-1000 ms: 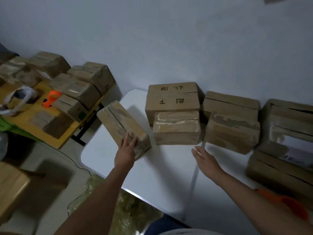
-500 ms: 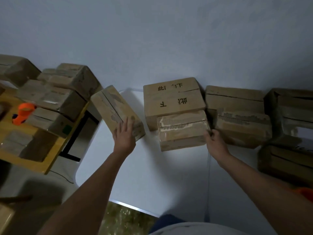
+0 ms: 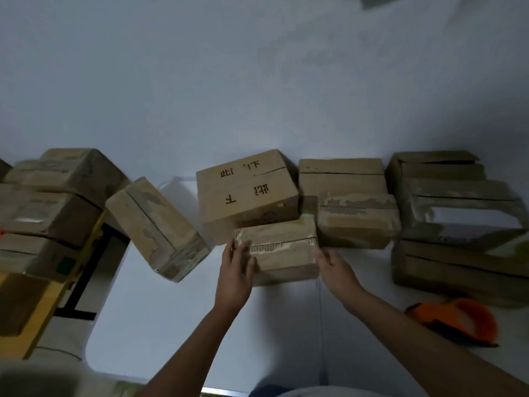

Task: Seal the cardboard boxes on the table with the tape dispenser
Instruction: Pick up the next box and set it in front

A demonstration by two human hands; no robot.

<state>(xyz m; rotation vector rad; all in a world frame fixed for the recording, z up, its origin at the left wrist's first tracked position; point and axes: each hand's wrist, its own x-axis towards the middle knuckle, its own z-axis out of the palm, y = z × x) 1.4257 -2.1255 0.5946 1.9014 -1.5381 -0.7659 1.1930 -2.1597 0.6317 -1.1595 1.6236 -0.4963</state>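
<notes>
Between both hands sits a small cardboard box [image 3: 282, 250] w/ torn tape strip on top, resting on white counter [image 3: 160, 319]. Left hand [image 3: 236, 270] grasps its left end; right hand [image 3: 333, 267] grasps right end. Orange tape dispenser [image 3: 458, 320] lies right of right forearm, near the stacked boxes [image 3: 458, 224].
</notes>
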